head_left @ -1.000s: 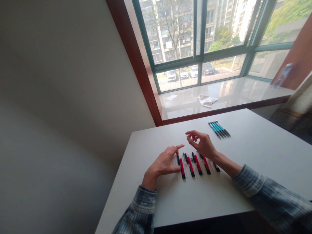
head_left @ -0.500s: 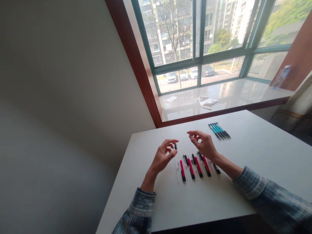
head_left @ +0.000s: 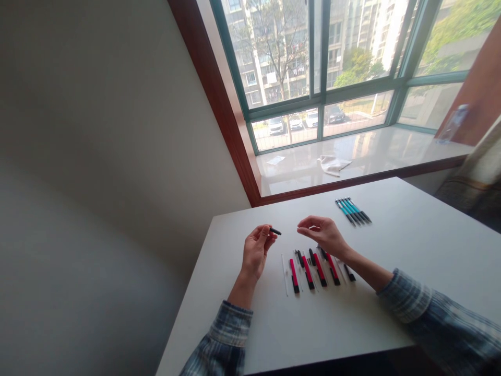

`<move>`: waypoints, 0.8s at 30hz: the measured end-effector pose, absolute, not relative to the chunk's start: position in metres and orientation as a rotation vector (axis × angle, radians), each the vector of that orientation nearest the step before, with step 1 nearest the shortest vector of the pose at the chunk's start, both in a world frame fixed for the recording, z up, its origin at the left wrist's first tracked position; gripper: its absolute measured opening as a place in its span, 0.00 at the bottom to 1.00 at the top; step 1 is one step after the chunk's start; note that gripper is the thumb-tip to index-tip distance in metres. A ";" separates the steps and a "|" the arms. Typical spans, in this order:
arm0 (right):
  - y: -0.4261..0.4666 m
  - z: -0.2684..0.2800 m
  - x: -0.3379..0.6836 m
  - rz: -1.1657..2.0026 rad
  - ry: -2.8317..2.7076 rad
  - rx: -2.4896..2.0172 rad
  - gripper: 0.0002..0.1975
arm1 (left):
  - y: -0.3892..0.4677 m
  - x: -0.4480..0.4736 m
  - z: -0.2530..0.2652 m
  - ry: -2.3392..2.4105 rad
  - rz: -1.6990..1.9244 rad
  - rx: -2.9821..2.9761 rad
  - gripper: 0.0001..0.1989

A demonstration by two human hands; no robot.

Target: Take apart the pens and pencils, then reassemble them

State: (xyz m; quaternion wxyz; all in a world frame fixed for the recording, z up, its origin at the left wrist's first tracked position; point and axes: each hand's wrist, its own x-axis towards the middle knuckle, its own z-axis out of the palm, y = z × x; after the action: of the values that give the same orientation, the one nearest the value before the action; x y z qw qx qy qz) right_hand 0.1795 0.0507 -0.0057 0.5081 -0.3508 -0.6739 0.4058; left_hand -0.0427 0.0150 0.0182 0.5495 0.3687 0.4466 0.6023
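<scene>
My left hand (head_left: 256,250) pinches a short black pen part (head_left: 275,231) between thumb and fingers, its end sticking out to the right. Across a small gap, my right hand (head_left: 323,232) has its thumb and fingertips pressed together; anything between them is too small to make out. Below the hands lies a row of pen parts: several red barrels with black ends (head_left: 320,270), black grips (head_left: 312,256) and thin white refills (head_left: 284,274). The right forearm passes over the row's right end, near a dark part (head_left: 349,272).
Several assembled teal and black pens (head_left: 352,210) lie side by side farther back on the white table (head_left: 305,329). Behind it, the window sill (head_left: 297,180) bears a white cloth (head_left: 332,165) and a clear bottle (head_left: 453,124). A grey wall (head_left: 97,156) stands at left.
My left hand has turned, swinging the black pen part from upright to nearly level, pointing right. My right hand has lowered slightly and moved a little left, its fingertips closing together.
</scene>
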 end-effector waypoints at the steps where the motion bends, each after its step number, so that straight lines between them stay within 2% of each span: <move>1: 0.051 -0.006 0.179 1.009 -1.611 -0.835 0.14 | 0.015 -0.043 0.018 1.060 1.421 0.874 0.19; 9: 0.052 -0.008 0.177 1.181 -1.508 -0.776 0.15 | 0.012 -0.037 0.018 1.079 1.345 1.062 0.16; 24: 0.049 -0.005 0.175 1.213 -1.548 -0.694 0.14 | 0.009 -0.034 0.024 1.168 1.264 1.229 0.12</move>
State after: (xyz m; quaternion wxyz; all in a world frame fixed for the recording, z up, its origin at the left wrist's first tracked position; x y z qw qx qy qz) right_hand 0.1749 0.0488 -0.0054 0.5040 -0.2873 -0.6412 0.5024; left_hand -0.0339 0.0088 0.0243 0.4909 0.5063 0.4812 0.5206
